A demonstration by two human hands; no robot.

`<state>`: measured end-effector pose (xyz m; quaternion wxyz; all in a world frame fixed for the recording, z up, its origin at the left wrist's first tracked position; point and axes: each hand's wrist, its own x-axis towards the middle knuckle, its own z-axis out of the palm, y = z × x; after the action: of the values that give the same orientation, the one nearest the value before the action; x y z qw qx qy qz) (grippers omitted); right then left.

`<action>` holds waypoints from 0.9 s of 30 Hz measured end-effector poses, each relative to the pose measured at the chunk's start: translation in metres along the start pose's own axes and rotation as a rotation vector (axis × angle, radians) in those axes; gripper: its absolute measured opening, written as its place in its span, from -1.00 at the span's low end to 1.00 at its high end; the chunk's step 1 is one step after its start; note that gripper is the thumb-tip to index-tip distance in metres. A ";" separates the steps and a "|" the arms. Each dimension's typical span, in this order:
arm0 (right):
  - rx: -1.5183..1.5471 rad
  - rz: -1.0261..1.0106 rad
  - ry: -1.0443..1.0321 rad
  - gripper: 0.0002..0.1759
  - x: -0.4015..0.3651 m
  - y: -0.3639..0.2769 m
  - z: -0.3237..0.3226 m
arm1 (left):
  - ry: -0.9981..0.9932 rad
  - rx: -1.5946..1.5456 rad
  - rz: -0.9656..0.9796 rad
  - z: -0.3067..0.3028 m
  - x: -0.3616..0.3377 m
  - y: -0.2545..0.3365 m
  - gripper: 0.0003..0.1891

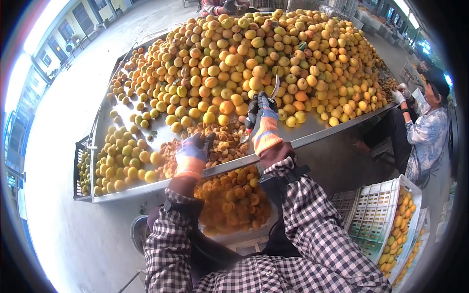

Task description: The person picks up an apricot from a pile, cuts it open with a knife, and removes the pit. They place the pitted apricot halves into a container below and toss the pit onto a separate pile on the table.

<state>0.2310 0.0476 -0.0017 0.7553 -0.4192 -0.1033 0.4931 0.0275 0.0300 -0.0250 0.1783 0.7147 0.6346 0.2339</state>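
My right hand (264, 124), in a dark-fingered glove with an orange cuff, is closed round a knife (276, 88). The knife's curved blade points up in front of the apricot heap (234, 61). My left hand (192, 155), gloved as well, is at the table's near edge over brownish cut apricot pieces (224, 144). Its fingers are curled, and whatever they hold is hidden from me. Below the edge, between my arms, halved apricots (234, 198) fill a container. Greener apricots (119, 158) lie loose to the left of my left hand.
The metal table (312, 134) has a raised rim. A black crate (83, 168) of green fruit stands at its left end. White crates (376, 215) of apricots are at lower right, near a seated person (427, 127) in gloves. Another person (220, 7) is across the table.
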 end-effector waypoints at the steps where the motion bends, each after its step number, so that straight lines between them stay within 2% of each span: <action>1: -0.002 0.027 0.020 -0.69 0.001 -0.005 -0.002 | 0.045 -0.087 0.010 0.008 0.002 -0.010 -0.53; 2: 0.018 0.026 -0.010 -0.73 0.007 -0.006 -0.009 | 0.038 -0.311 0.007 0.015 0.005 -0.019 -0.61; 3: 0.003 0.034 0.004 -0.73 0.008 -0.014 -0.013 | 0.040 -0.316 0.014 0.018 0.008 -0.028 -0.61; 5: 0.008 0.031 0.017 -0.74 0.020 -0.023 -0.028 | -0.116 -0.661 0.165 0.022 0.012 -0.039 -0.80; 6: 0.028 0.027 -0.008 -0.75 0.014 -0.035 -0.029 | -0.161 -0.651 0.088 0.012 0.008 -0.030 -0.86; 9: -0.011 0.025 0.061 -0.77 0.022 -0.053 -0.042 | -0.238 -0.628 0.068 0.009 0.007 -0.035 -0.88; 11: -0.092 0.048 0.039 -0.78 0.021 -0.064 -0.050 | -0.212 -0.627 0.066 0.015 0.007 -0.039 -0.87; 13: -0.214 0.049 0.032 -0.78 0.025 -0.072 -0.055 | 0.011 -0.307 0.117 0.015 0.003 -0.036 -0.82; 14: -0.215 0.046 0.035 -0.78 0.026 -0.075 -0.057 | -0.041 -0.237 0.003 0.012 0.004 -0.036 -0.74; 15: -0.297 0.056 0.050 -0.81 0.025 -0.079 -0.057 | -0.043 -0.239 0.005 0.003 0.002 -0.027 -0.74; 17: -0.380 0.066 0.067 -0.83 0.025 -0.079 -0.057 | -0.140 -0.305 -0.111 -0.013 -0.003 -0.009 -0.67; 19: -0.554 -0.073 0.014 -0.87 0.030 -0.068 -0.057 | -0.139 -0.320 -0.082 -0.001 -0.004 -0.027 -0.64; 20: -0.727 -0.096 0.009 -0.89 0.052 -0.052 -0.066 | -0.144 -0.385 0.022 0.010 -0.007 -0.038 -0.67; 21: -0.880 -0.268 -0.055 -0.78 0.056 -0.033 -0.066 | -0.148 -0.450 0.127 0.015 -0.007 -0.042 -0.70; 22: -0.936 -0.307 -0.172 -0.76 0.058 -0.018 -0.063 | -0.422 -0.617 -0.039 -0.023 -0.020 0.000 -0.78; 23: -0.989 -0.344 -0.291 -0.74 0.058 -0.003 -0.059 | -0.471 -0.576 0.089 -0.024 -0.025 0.003 -0.85; 25: -1.224 -0.573 -0.381 -0.74 0.040 0.011 -0.034 | -0.438 -0.620 0.329 -0.011 -0.036 0.003 -0.87; 26: -1.361 -0.524 -0.387 -0.72 0.024 0.007 -0.020 | -0.493 -0.565 0.402 -0.009 -0.038 0.004 -0.85; 27: -1.449 -0.601 -0.438 -0.69 0.034 0.022 -0.017 | -0.544 -0.508 0.474 -0.006 -0.041 0.004 -0.84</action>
<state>0.2426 0.0704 -0.0372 0.3596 -0.6522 -0.6501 0.1508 0.0241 -0.0110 -0.0217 0.4503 0.8094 0.3056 0.2205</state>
